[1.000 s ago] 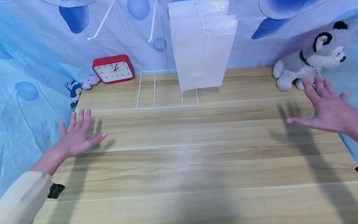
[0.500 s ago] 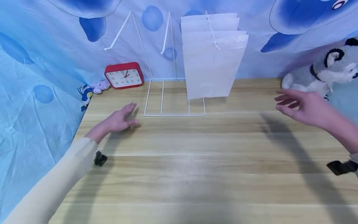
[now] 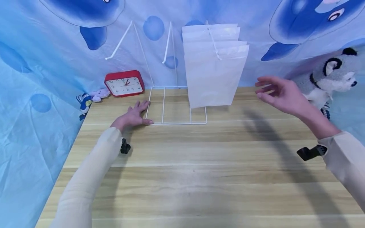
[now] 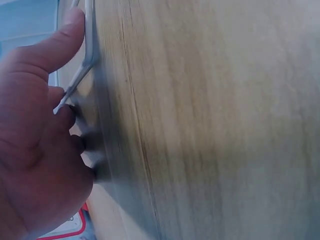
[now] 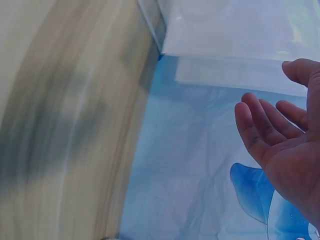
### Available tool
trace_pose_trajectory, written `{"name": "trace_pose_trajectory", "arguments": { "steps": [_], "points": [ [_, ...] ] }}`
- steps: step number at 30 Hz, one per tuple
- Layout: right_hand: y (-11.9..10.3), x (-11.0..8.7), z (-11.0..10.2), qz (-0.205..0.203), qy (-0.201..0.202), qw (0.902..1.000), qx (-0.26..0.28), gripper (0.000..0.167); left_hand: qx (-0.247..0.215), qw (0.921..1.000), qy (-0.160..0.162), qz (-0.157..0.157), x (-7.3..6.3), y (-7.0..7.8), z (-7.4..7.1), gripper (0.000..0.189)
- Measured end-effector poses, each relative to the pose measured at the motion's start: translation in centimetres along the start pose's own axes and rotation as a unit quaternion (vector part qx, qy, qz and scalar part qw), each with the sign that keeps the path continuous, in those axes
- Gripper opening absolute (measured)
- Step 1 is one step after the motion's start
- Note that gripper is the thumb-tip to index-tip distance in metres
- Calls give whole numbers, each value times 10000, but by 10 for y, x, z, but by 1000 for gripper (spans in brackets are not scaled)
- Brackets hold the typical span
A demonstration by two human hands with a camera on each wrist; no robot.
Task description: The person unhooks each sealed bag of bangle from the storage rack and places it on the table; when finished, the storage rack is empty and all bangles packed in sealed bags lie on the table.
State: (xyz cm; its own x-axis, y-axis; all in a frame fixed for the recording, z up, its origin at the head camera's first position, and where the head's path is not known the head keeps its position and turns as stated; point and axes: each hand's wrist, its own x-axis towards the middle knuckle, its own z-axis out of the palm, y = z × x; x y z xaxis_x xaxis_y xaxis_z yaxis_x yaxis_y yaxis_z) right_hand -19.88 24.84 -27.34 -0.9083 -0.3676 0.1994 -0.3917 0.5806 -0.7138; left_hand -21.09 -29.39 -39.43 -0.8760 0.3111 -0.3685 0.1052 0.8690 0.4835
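Observation:
A white wire rack (image 3: 163, 107) stands at the back of the table, its base flat on the wood and its hooked arms sloping forward. Several white translucent bags (image 3: 214, 74) hang on its right arm. My left hand (image 3: 132, 115) rests at the left front corner of the base, thumb along the front bar and spread fingers at the side bar. In the left wrist view the thumb (image 4: 70, 35) lies against the wire. My right hand (image 3: 280, 95) hovers to the right of the bags, fingers slightly bent, nothing in it. The right wrist view shows its palm (image 5: 295, 160) facing the bags' edge.
A red clock (image 3: 124, 84) stands left of the rack, near a small purple plush toy (image 3: 100, 94) and a blue bird figure (image 3: 85, 104). A grey and white plush dog (image 3: 322, 79) sits at the right behind my right hand. Blue patterned cloth (image 3: 159, 76) hangs behind the wooden table (image 3: 199, 177).
My left hand has moved right and forward from above the table's left side to the rack's base. My right hand has moved left toward the bags, its spread fingers now relaxed. The view has shifted.

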Motion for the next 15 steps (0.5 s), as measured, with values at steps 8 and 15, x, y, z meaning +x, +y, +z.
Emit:
{"name": "trace_pose_trajectory", "arguments": {
  "steps": [8,15],
  "points": [
    [-24,30,-4,-313,387,9954,816,49,251,9997,-41,-7,-3,1,-4,108],
    [-42,40,-6,-744,722,9716,2128,43,297,9993,-220,-21,5,3,0,108]
  ]
}}
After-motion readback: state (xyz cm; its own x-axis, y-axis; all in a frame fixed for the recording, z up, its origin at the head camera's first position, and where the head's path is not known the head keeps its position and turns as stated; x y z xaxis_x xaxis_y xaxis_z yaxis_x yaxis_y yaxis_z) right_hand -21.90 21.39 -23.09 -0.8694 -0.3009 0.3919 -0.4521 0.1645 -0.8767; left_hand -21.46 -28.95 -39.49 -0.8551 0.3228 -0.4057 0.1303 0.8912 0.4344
